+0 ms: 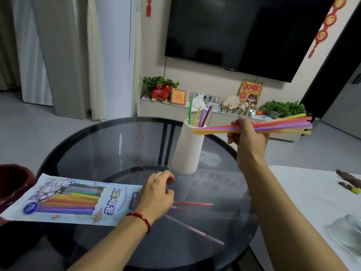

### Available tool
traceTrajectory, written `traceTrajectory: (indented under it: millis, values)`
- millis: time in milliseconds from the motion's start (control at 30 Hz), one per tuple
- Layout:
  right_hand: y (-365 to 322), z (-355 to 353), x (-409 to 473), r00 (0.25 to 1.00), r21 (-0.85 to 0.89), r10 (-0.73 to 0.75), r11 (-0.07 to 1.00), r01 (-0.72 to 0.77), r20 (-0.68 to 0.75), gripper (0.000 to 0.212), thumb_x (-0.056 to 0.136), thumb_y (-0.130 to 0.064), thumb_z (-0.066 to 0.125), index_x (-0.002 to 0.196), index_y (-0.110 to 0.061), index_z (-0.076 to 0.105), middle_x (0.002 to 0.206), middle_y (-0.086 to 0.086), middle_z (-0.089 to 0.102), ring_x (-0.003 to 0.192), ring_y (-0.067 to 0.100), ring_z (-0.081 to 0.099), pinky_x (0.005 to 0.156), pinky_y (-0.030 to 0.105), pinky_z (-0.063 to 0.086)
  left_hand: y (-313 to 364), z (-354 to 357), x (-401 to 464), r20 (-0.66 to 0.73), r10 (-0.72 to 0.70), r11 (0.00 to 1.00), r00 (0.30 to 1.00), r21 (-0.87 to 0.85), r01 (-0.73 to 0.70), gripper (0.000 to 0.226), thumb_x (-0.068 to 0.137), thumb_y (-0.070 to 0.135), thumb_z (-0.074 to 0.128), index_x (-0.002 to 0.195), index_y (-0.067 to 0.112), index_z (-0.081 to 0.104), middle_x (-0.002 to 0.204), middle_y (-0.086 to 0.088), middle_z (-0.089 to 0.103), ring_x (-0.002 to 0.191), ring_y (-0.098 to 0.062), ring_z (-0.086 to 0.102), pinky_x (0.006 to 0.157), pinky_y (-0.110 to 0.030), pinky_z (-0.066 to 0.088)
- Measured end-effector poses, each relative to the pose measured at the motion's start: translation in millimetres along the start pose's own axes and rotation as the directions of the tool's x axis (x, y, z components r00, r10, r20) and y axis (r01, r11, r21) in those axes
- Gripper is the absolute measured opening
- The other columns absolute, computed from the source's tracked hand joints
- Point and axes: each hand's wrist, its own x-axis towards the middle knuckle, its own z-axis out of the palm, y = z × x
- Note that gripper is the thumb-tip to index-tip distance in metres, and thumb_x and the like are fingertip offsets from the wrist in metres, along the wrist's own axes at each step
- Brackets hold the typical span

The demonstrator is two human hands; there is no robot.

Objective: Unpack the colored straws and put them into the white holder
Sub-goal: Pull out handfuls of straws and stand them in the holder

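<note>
A dark red object is sitting at the far left edge, beside the round dark glass desk, whose glossy top is mirroring the room. Behind it, pale curtains are hanging to a grey floor. The printed straw packet is lying flat on the near-left part of the desk, its left end overhanging the rim. The left hand, with a red bracelet on its wrist, is resting at the packet's right end with its fingers loosely curled; whether they are pinching anything, I cannot tell. Just right of that hand a red straw is lying on the glass, with a purple straw tip showing beside it and a pale straw lying diagonally nearer the front edge.

The ribbed white holder is standing upright towards the middle of the desk, with four straws – green, yellow and two purple – poking out of its mouth. The right hand is raised to the holder's right, its fingers gripping a bundle of coloured straws held roughly level, one end reaching over the holder's rim.

On the back wall a large black television is hanging above a low cabinet carrying potted plants, a red toy horse and framed pictures. A white surface is lying at the right.
</note>
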Motion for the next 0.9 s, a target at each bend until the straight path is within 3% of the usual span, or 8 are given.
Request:
traceTrajectory:
  millis: [167,333,433,500,600,667,767,900]
  values:
    - [-9,48,31,0.981,-0.322,-0.193,0.928,0.186,0.012,0.028,0.092,-0.021,0.06,0.069,-0.008,0.069,0.054,0.006,0.066,0.044,0.022,0.064,0.045,0.039,0.059,0,-3,0,-0.007,-0.013,1.0,1.0,-0.018,0.013,0.03,0.083,0.004,0.055,0.106,0.022,0.06,0.111,0.004,0.062,0.108,-0.015,0.054,0.093,-0.038,0.049]
    - [1,81,44,0.986,-0.625,-0.112,0.763,0.164,0.122,0.022,0.087,-0.018,0.057,0.067,-0.008,0.059,0.066,0.013,0.067,0.064,0.039,0.073,0.057,0.052,0.064,0,-7,0,-0.003,-0.02,0.999,1.0,-0.029,0.02,0.029,0.082,0.004,0.055,0.105,0.022,0.06,0.111,0.005,0.061,0.108,-0.014,0.053,0.092,-0.036,0.049]
    - [7,88,52,0.985,-0.723,0.03,0.683,0.106,0.173,0.018,0.084,-0.021,0.066,0.077,-0.005,0.071,0.077,0.01,0.074,0.065,0.025,0.069,0.058,0.038,0.061,-2,-10,1,0.006,-0.026,1.0,1.0,-0.004,0.026,0.03,0.082,0.005,0.055,0.106,0.023,0.059,0.112,0.006,0.06,0.108,-0.014,0.053,0.092,-0.037,0.05]
    - [8,88,55,0.977,-0.743,0.108,0.666,0.066,0.184,0.022,0.082,-0.029,0.072,0.074,-0.008,0.071,0.069,0.002,0.069,0.058,0.017,0.06,0.05,0.027,0.047,-4,-12,1,0.017,-0.02,1.0,1.0,0.023,0.02,0.03,0.083,0.007,0.056,0.108,0.024,0.058,0.112,0.007,0.06,0.108,-0.013,0.052,0.091,-0.035,0.05]
    - [4,89,56,0.981,-0.71,0.09,0.702,0.062,0.175,0.033,0.08,-0.04,0.078,0.072,-0.01,0.066,0.064,-0.001,0.061,0.055,0.013,0.055,0.051,0.026,0.044,-10,-15,0,0.052,-0.001,0.996,0.999,0.084,-0.003,0.032,0.083,0.014,0.06,0.112,0.024,0.055,0.114,0.006,0.059,0.108,-0.013,0.049,0.09,-0.032,0.048]
    - [3,87,55,0.986,-0.665,-0.008,0.737,0.118,0.166,0.038,0.082,-0.042,0.078,0.097,-0.008,0.069,0.085,0.002,0.065,0.074,0.017,0.062,0.064,0.03,0.051,-16,-18,-1,0.07,0.01,0.989,0.997,0.147,-0.021,0.034,0.082,0.021,0.061,0.114,0.025,0.054,0.115,0.006,0.058,0.11,-0.014,0.047,0.09,-0.031,0.047]
    - [2,82,46,0.965,-0.689,-0.157,0.677,0.259,0.209,0.075,0.087,-0.041,0.074,0.148,-0.012,0.042,0.138,0.013,0.048,0.115,0.022,0.053,0.1,0.035,0.047,-26,-24,-4,0.101,0.024,0.968,0.995,0.248,-0.049,0.036,0.081,0.032,0.06,0.116,0.026,0.052,0.117,0.006,0.057,0.113,-0.015,0.046,0.093,-0.034,0.047]
    - [8,73,32,0.843,-0.737,-0.031,0.468,0.487,0.537,0.07,0.105,-0.035,0.056,0.162,-0.01,0.025,0.166,0.017,0.029,0.15,0.033,0.033,0.122,0.047,0.029,-39,-33,-5,0.186,0.056,0.937,0.981,0.33,-0.116,0.057,0.077,0.058,0.049,0.126,0.029,0.048,0.125,0.007,0.051,0.123,-0.016,0.042,0.101,-0.037,0.04]
